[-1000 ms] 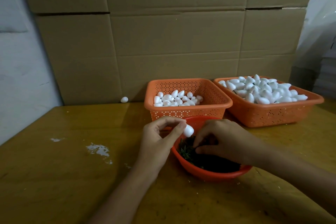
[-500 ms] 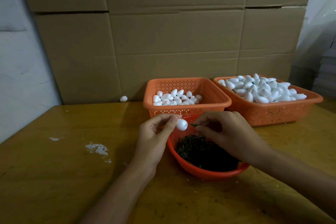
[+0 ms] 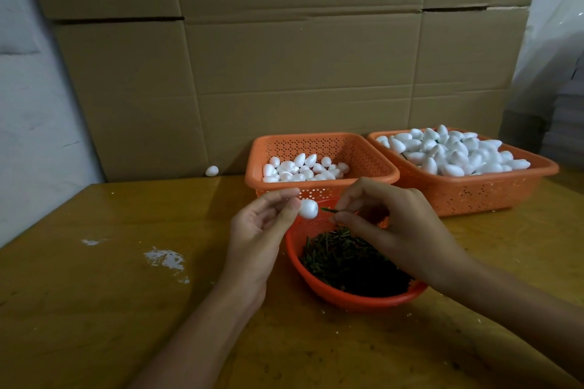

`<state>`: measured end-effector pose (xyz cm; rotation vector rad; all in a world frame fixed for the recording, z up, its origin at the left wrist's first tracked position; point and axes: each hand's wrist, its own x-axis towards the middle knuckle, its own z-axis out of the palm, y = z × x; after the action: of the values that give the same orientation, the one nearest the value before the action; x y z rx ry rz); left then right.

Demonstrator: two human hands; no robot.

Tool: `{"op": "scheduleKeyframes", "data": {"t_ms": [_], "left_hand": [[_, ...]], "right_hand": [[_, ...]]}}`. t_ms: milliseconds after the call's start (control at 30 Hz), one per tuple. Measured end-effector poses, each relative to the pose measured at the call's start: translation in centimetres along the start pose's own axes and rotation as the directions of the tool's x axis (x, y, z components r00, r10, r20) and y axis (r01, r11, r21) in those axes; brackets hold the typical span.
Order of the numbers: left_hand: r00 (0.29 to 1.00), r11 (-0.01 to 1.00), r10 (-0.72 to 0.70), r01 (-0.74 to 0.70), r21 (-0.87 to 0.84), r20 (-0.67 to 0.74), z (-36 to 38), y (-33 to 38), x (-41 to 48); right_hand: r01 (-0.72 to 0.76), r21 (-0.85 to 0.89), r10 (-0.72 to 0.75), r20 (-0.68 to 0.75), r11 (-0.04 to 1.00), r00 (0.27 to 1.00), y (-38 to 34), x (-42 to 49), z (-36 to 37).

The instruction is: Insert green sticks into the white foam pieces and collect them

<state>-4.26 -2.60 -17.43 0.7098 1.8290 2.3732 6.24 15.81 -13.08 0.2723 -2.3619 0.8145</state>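
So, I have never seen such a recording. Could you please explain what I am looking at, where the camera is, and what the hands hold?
There is no machine: these are a person's two bare hands. The camera sits on the person's head and looks forward and down. The left hand holds one white foam piece in its fingers; the right hand pinches a thin green stick, pointed at the foam. On the wooden table stands a round orange bowl of green sticks. Behind it are two orange baskets of foam pieces: the left basket partly filled, the right basket heaped. One loose foam piece lies near the cardboard boxes.
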Motion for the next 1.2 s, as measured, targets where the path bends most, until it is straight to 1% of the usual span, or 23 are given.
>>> {"op": "scheduleKeyframes", "data": {"t_ms": [167,300,433,567,633,767,967,1033,1200], "left_hand": [[0.999,0.997,-0.042,0.042,-0.059,0.010,-0.1,0.2,0.0],[0.999,0.995,-0.039,0.040,-0.087,0.015,0.0,0.3,0.0],[0.999,0.999,0.008,-0.006,-0.052,0.036,0.2,0.4,-0.2],[0.995,0.998,0.066,-0.066,-0.010,0.075,0.2,0.5,-0.4],[0.994,0.997,0.082,-0.082,-0.009,0.066,0.3,0.6,-0.5],[0.997,0.996,0.075,-0.074,-0.048,0.029,0.4,0.5,-0.4],[0.998,0.996,0.066,-0.066,-0.059,-0.006,0.5,0.6,-0.5],[0.996,0.995,0.094,-0.094,-0.045,-0.004,0.6,0.7,-0.6],[0.971,0.969,0.234,-0.237,0.064,0.040,0.9,1.3,-0.9]], "right_hand": [[0.024,0.002,-0.024,0.004,1.000,1.000,-0.2,0.0,0.1],[0.003,-0.001,-0.003,-0.008,1.000,1.000,0.0,-0.1,0.2],[0.006,0.008,-0.006,0.032,1.000,0.999,0.1,0.0,0.1],[0.084,-0.020,-0.082,0.066,0.996,0.994,0.0,-0.1,0.4],[0.093,-0.013,-0.092,0.063,0.996,0.994,-0.1,-0.1,0.4],[0.049,0.067,-0.053,0.063,0.997,0.997,0.2,-0.1,0.5],[0.046,0.067,-0.054,0.118,0.997,0.992,0.1,-0.2,0.7],[0.058,0.048,-0.064,0.131,0.997,0.989,0.2,-0.2,0.8],[0.053,-0.009,-0.051,0.144,0.999,0.988,0.5,0.0,0.8]]}}
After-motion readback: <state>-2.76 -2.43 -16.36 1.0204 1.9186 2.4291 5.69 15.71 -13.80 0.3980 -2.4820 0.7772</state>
